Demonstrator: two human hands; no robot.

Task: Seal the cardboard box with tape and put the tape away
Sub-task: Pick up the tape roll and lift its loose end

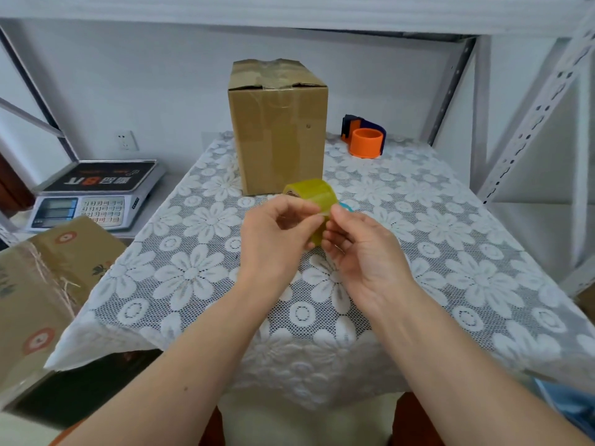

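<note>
A tall brown cardboard box (278,127) stands upright at the back of the table, with clear tape across its closed top flaps. In front of it I hold a roll of yellowish clear tape (314,196) above the tablecloth. My left hand (273,239) grips the roll from the left. My right hand (360,252) pinches the roll's near edge with thumb and fingertips. Something small and blue (347,207) peeks out behind my right fingers.
An orange and dark blue tape dispenser (365,138) sits at the back right of the lace-covered table (450,252). A digital scale (93,194) stands to the left, with a printed cardboard box (38,284) in front of it. Metal shelf posts (531,123) rise on the right.
</note>
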